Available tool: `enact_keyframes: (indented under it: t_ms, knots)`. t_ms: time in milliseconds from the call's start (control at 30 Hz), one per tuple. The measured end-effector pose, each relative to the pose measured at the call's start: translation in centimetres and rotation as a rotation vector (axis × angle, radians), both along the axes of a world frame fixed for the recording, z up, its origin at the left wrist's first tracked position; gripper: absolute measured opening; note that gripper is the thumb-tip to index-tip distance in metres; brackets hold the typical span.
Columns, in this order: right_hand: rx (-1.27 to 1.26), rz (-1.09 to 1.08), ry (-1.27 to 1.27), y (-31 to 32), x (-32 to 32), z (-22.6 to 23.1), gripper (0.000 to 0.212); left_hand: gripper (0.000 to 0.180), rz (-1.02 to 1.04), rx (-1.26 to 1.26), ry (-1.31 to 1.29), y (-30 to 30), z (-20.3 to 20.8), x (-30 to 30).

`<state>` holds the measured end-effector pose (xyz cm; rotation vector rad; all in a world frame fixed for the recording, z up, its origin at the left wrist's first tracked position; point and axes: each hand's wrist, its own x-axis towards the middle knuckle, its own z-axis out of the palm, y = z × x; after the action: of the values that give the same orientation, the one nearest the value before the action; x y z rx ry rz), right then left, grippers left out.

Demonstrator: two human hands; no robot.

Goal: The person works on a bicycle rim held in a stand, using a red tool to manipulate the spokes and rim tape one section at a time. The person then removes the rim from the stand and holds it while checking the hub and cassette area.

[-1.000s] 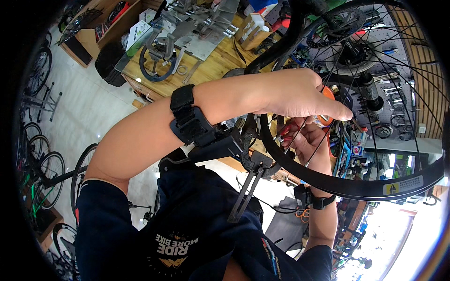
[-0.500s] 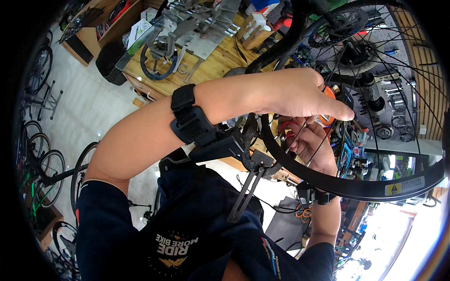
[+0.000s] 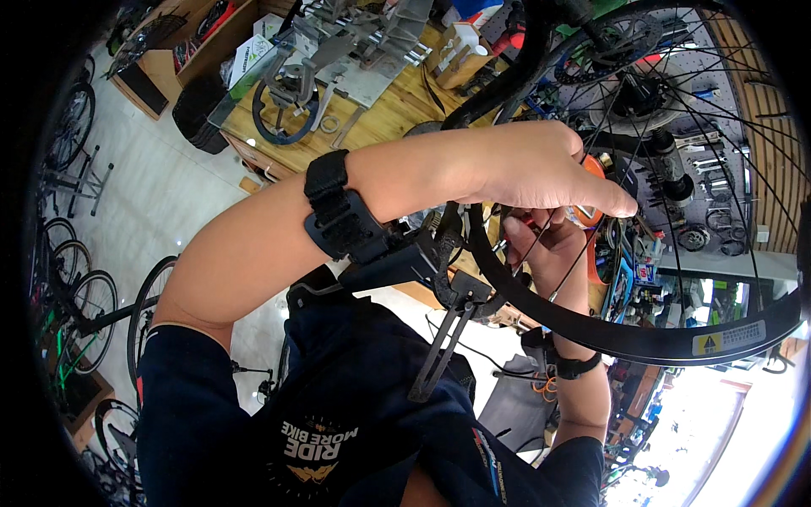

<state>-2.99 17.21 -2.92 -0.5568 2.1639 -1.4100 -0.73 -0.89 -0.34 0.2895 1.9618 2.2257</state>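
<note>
A black-rimmed bicycle wheel [image 3: 625, 345] stands on the right, its thin spokes crossing in front of my right hand. My left hand [image 3: 541, 169] reaches over from the left beside the spokes, thumb stretched out to the right; its other fingers are hidden beneath the palm. Below it, my right hand [image 3: 562, 253] is behind the spokes near the inside of the rim. Its fingers are closed around a small red tool [image 3: 529, 222], mostly covered by the hands. An orange round part [image 3: 591, 188] shows just behind my left thumb.
A slotted metal bracket [image 3: 448, 342] and black frame parts are close under my left forearm. Behind is a wooden workbench [image 3: 372, 135] with a metal fixture [image 3: 363, 51] and a blue ring [image 3: 266, 127]. Tools hang on a pegboard [image 3: 743, 139]. Several bicycles [image 3: 91, 304] line the left side.
My right hand has turned at the wrist and its fingers have drawn up closer under the left hand. My left hand and the wheel stay almost unmoved.
</note>
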Motion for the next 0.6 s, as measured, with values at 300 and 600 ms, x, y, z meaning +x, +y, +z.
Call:
enact_keyframes:
  t_ms: [300,600]
  knots:
    - [-0.136,0.045,-0.327,0.9,-1.3,-0.2,0.022,0.061,-0.005,-0.021,-0.017,-0.2,0.9,0.5]
    - [0.077,-0.013,-0.045,0.6,0.5,-0.2,0.022,0.060,-0.003,-0.008,0.014,-0.1,0.7,0.1]
